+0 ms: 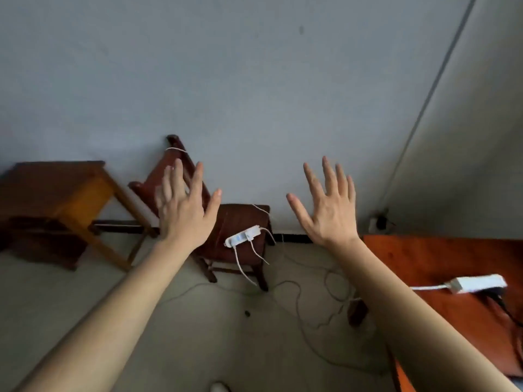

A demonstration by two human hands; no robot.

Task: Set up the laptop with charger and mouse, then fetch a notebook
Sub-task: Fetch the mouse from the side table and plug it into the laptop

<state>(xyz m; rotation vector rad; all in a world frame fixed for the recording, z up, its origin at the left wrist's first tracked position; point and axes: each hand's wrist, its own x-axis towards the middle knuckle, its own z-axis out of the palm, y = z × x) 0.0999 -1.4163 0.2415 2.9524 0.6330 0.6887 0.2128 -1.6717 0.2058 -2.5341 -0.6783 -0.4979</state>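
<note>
Left hand [184,219] and right hand [331,219] spread empty before a power strip [242,236] on a wooden chair [237,217]; no laptop in view. Rigid, weighty, probably best gripped at its base edges.

left hand [184,213] – splayed, empty | right hand [329,212] – splayed, empty
</note>
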